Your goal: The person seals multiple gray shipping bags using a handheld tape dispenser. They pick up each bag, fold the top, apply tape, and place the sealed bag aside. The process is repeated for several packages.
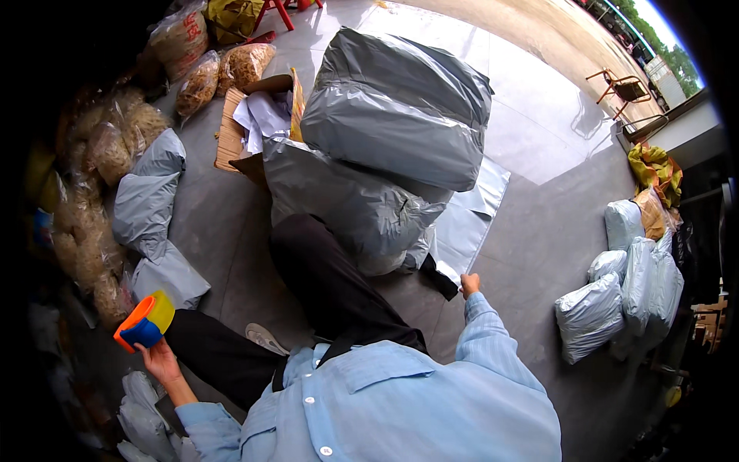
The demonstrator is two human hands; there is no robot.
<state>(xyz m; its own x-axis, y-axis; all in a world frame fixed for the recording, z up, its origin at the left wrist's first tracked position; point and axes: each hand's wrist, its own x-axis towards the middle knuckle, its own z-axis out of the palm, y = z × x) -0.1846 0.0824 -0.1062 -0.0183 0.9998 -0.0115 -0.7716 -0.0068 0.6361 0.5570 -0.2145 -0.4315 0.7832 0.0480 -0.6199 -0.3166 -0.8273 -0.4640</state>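
Observation:
My left hand [158,359] is raised at my left side and grips a tape dispenser [144,323] with orange, yellow and blue parts. My right hand [469,284] reaches forward to the edge of a flat grey plastic mailing bag [469,219] lying on the floor; its fingers are closed at the bag's near corner. Just ahead of my black-trousered legs are two big stuffed grey plastic sacks, the lower grey sack [350,204] with the upper grey sack [400,108] stacked on it.
An open cardboard box [246,127] with white paper stands behind the sacks. Clear bags of tan goods [196,81] line the left. More grey parcels lie at the left [150,219] and right [623,296]. A chair [625,88] stands far right.

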